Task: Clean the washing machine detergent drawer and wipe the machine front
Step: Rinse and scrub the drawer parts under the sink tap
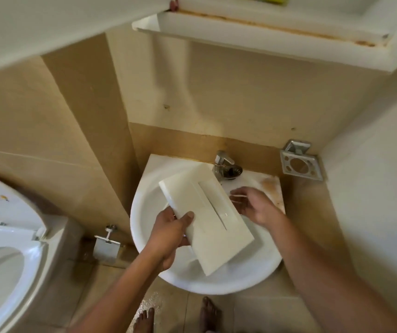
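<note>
The white detergent drawer (207, 217) is a flat oblong piece with a long slot down its middle. It is held tilted over the white basin (149, 212). My left hand (168, 236) grips its near left edge, thumb on top and fingers underneath. My right hand (252, 205) hovers just right of the drawer over the basin's back right rim, fingers loosely spread and holding nothing. The chrome tap (221, 164) stands behind the drawer's far end. No water stream is visible.
A toilet with its seat down (2, 260) stands at left. A paper holder (104, 248) hangs on the beige tiled wall beside the basin. A metal holder (300, 164) is fixed at the back right. A white cabinet (264, 34) hangs overhead. The floor below is wet.
</note>
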The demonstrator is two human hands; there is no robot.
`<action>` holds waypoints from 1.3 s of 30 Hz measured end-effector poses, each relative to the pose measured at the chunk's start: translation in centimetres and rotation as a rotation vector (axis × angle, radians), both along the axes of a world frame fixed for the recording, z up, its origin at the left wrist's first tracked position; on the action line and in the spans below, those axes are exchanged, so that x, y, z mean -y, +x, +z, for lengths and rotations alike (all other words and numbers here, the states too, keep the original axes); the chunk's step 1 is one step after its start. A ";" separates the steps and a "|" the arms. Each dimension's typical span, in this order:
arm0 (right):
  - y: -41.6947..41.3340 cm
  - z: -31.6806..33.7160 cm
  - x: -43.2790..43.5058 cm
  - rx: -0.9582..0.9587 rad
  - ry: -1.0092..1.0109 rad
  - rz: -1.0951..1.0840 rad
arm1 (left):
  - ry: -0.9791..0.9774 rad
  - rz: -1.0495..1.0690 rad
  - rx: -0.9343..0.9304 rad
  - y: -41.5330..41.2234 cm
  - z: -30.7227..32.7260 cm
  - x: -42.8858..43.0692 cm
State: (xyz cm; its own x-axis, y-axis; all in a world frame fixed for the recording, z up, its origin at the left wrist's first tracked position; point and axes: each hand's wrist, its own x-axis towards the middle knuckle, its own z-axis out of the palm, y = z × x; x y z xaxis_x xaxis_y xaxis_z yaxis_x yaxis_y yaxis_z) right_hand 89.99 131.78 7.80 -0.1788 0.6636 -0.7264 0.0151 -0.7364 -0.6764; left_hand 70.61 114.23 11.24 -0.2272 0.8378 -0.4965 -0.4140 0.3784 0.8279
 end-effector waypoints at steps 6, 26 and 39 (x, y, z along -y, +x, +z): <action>-2.9 -4.2 2.9 -0.241 -0.231 -0.263 | -0.111 0.217 0.096 -0.7 -2.2 -0.7; -6.5 -6.7 1.2 -0.311 0.174 0.146 | -0.222 0.336 -0.110 0.1 -2.2 -1.8; -2.7 5.2 0.1 -0.832 -0.078 -0.175 | -0.173 0.336 -0.002 2.5 -1.8 -4.0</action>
State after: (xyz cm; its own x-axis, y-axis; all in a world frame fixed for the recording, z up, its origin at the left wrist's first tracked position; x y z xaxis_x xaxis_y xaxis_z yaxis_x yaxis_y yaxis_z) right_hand 87.30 131.66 13.01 -0.5744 0.6848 -0.4485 -0.5825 -0.7269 -0.3638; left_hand 73.14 118.27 9.44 -0.4763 0.6201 -0.6234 -0.5369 0.3563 0.7647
